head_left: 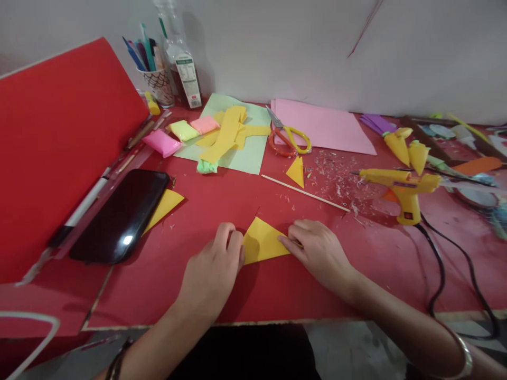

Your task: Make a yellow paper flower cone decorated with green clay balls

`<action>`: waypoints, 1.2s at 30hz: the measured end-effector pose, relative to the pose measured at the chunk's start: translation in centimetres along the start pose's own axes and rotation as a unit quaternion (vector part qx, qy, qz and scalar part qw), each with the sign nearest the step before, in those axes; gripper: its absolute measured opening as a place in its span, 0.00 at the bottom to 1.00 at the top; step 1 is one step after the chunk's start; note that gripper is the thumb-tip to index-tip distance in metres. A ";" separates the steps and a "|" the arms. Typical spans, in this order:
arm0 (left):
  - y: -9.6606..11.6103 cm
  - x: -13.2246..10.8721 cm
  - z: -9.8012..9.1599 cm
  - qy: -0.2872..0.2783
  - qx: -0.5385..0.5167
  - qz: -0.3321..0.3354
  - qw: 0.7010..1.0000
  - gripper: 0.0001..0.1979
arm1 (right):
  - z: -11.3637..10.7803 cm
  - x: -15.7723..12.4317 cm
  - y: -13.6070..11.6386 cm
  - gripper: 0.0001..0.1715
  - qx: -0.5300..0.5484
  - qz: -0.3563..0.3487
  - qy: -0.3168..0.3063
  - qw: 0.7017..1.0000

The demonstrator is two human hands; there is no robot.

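Note:
A yellow paper triangle (263,240) lies near the front of the red table, one corner pointing away from me. My left hand (216,264) grips its left corner, fingers curled over the paper. At the opposite corner, my right hand (317,248) pinches the paper between thumb and fingers. Beyond them lies a thin wooden stick (304,193), with a small folded yellow paper piece (296,172) just behind it. Another yellow paper piece (165,207) sticks out from under a black phone (122,219) on the left.
A yellow glue gun (407,189) with a black cord rests at right, near paper scraps. Scissors (291,140) lie across pink paper (325,126). Yellow strips (227,134) cover green paper (253,158). Behind stand a pen cup (158,84) and a bottle (184,74); a red board (67,137) leans left.

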State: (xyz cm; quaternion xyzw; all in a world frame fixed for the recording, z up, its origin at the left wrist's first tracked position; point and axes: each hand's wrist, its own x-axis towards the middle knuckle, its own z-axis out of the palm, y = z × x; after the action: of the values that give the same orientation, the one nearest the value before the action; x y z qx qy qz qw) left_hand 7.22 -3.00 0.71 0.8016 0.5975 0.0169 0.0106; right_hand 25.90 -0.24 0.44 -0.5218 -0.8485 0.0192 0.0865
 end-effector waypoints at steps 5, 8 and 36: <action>-2.4 0.8 0.0 0.004 0.015 0.193 0.981 0.20 | 0.2 0.0 0.0 0.21 -0.011 -0.004 0.003 1.000; -4.1 2.1 0.1 -0.010 -0.002 0.310 0.951 0.19 | 0.3 0.0 0.0 0.19 -0.010 -0.003 0.005 1.000; -7.1 6.3 -1.0 -0.192 -0.130 0.406 0.884 0.31 | -1.0 -1.2 -4.0 0.21 -0.052 -0.273 -0.042 0.960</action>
State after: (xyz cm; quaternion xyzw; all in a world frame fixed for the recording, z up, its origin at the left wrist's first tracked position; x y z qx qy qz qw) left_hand 2.22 5.06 1.49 0.9530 0.1984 -0.0572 0.2215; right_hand 23.05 -3.23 1.72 -0.2727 -0.9614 -0.0277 0.0256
